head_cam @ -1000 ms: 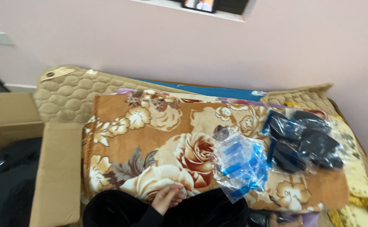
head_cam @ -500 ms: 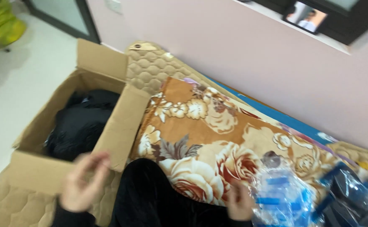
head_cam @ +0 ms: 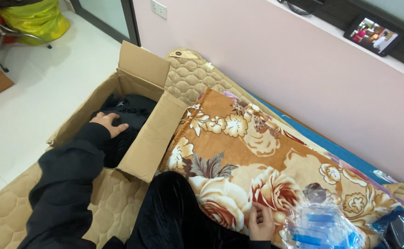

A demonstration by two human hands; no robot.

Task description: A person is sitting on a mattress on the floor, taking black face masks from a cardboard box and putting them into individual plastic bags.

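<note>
Right hand (head_cam: 260,222) rests on the floral blanket (head_cam: 257,157) at the near edge, fingers loosely curled and gripping nothing, just beside a clear plastic bag (head_cam: 319,226) with blue contents. Left hand (head_cam: 109,123), further off, reaches into the open cardboard box (head_cam: 149,133), fingers spread flat on the dark clothing (head_cam: 130,113) inside, not closed on it.

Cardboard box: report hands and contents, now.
Left hand open, flat on dark clothes inside cardboard box. Right hand resting on floral blanket, beside clear plastic bag. Nothing blocking.
</note>
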